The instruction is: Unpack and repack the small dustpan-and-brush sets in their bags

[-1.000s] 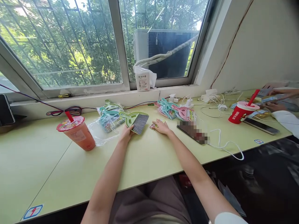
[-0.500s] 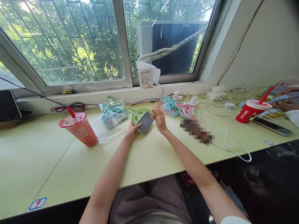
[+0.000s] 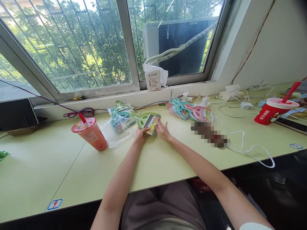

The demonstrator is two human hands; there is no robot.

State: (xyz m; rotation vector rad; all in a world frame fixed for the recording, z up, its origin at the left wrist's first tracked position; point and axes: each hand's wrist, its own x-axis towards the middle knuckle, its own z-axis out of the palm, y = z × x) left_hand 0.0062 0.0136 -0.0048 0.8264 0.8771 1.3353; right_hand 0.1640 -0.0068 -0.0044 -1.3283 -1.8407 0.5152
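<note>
A small green brush-and-dustpan set [image 3: 146, 120] lies on the pale green table [image 3: 72, 172], with a colourful printed card [image 3: 152, 126] over its grey bristles. My left hand [image 3: 139, 135] grips the set's near left edge. My right hand [image 3: 162, 129] pinches the card at the set's right side. Just left lies a pile of teal sets in clear bags [image 3: 120, 118], with an empty clear bag [image 3: 112, 136] beside it. A second pile of teal and pink sets [image 3: 189, 111] sits to the right.
An orange drink cup with a red straw [image 3: 90, 134] stands left of my hands. A blurred-out phone [image 3: 209, 134] with a white cable [image 3: 249, 147] lies to the right, with a red cup [image 3: 273, 110] and chargers [image 3: 231, 95] beyond. A tissue pack [image 3: 154, 78] is on the window sill.
My right hand picked the printed card up from the table, lifted it, and now holds it on the green brush set. My left hand stayed on the set.
</note>
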